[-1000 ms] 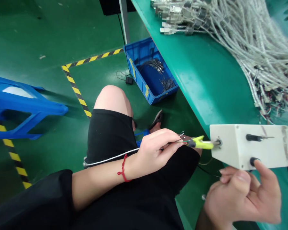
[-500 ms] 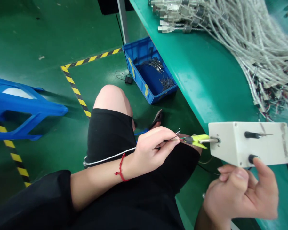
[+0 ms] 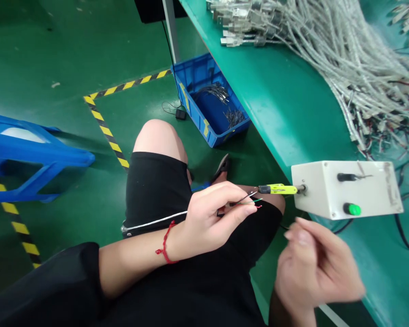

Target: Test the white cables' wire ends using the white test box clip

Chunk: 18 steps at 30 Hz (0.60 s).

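Observation:
My left hand (image 3: 213,218) is closed on a thin white cable (image 3: 157,221), which trails back across my lap. From its fingertips fan several thin wires (image 3: 256,200), among them black, white, green and red. Just beyond them is a yellow-green clip (image 3: 281,189) with a dark tip, on the metal shaft of a white box (image 3: 364,188). The wire ends lie beside and below the clip's tip. My right hand (image 3: 316,268) is below the box, clear of the green button (image 3: 354,209), with fingers curled and fingertips together. Anything inside them is hidden.
A large pile of clear-sheathed USB cables (image 3: 327,59) covers the far part of the green table (image 3: 269,100). Beneath its edge, a blue crate (image 3: 209,129) holds cable bundles. A blue plastic stool (image 3: 37,154) stands left, and black cords (image 3: 404,240) run beside the box.
My right index finger has left the button, and that hand has drawn back to the left. The wires have come away from the clip, which now looks narrow and straight.

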Available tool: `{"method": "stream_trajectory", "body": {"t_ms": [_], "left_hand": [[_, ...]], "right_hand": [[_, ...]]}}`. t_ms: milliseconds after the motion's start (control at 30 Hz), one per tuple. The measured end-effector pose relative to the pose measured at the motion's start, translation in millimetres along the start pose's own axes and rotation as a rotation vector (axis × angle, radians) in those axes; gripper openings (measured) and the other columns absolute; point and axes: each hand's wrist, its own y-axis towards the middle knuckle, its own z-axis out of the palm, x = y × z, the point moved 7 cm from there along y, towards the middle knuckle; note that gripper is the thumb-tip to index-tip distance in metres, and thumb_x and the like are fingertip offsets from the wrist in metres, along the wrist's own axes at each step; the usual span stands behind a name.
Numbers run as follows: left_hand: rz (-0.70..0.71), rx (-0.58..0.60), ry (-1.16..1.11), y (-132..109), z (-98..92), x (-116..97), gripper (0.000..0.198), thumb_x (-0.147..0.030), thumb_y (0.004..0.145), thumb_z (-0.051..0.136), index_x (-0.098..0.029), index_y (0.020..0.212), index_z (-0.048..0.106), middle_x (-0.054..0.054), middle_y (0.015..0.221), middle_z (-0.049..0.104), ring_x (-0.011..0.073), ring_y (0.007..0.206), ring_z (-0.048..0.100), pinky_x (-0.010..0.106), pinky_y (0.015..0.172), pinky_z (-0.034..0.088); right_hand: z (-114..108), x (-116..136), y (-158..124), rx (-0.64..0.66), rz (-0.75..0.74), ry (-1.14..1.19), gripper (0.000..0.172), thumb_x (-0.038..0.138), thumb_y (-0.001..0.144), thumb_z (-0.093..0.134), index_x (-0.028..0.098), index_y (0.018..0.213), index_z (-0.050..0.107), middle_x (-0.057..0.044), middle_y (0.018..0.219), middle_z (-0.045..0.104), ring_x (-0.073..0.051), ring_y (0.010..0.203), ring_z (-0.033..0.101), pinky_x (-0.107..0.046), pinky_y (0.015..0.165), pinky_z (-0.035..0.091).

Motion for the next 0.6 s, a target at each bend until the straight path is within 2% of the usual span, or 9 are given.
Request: {"method": "stream_trajectory", "body": {"t_ms": [100,167,233,333,600], "left_hand": [[-0.016,0.015,-0.023,-1,5.1,-3,0.010,-0.019,0.096,0.080,-0.016,0.091,0.072,0.003,0.080,0.074,0.0138,0.070,0.069,0.024,0.063,0.055],[0.000,0.018,-0.050,-1,8.6,-5,0.009,-0.018,0.095,0.081,-0.017,0.092,0.073,0.003,0.080,0.075,0.0141,0.070,0.069,0.023,0.063,0.056],[0.024,0.019,-0.076,0,11.1,-7,0.008,-0.015,0.094,0.081,-0.017,0.094,0.073,0.003,0.080,0.076,0.0137,0.071,0.070,0.023,0.065,0.057],[0.035,0.015,-0.091,1,12.2,-9,0.008,-0.013,0.094,0.080,-0.015,0.094,0.073,0.003,0.082,0.077,0.0126,0.071,0.068,0.022,0.066,0.056],[-0.003,0.019,-0.078,-2,12.8,-1,0.012,-0.016,0.093,0.083,-0.015,0.089,0.071,0.002,0.079,0.072,0.0113,0.064,0.061,0.023,0.058,0.048]], "right_hand": [[28,12,-7,0.226,0.097,0.157,0.016,0.024,0.087,0.079,0.024,0.103,0.082,-0.002,0.084,0.074,-0.015,0.067,0.063,-0.028,0.057,0.050],[46,9,-9,0.404,0.228,0.324,0.018,0.026,0.090,0.077,0.025,0.108,0.081,-0.002,0.086,0.075,-0.014,0.069,0.065,-0.026,0.059,0.053],[57,3,-9,0.519,0.341,0.455,0.019,0.026,0.092,0.077,0.025,0.110,0.080,-0.003,0.091,0.077,-0.014,0.072,0.067,-0.025,0.062,0.055],[58,-5,-7,0.561,0.409,0.543,0.017,0.024,0.091,0.077,0.024,0.108,0.079,-0.003,0.092,0.077,-0.013,0.073,0.066,-0.024,0.063,0.055],[69,-12,-2,0.654,0.510,0.679,0.010,0.023,0.087,0.081,0.024,0.096,0.076,0.002,0.078,0.067,-0.009,0.062,0.053,-0.021,0.059,0.048]]}}
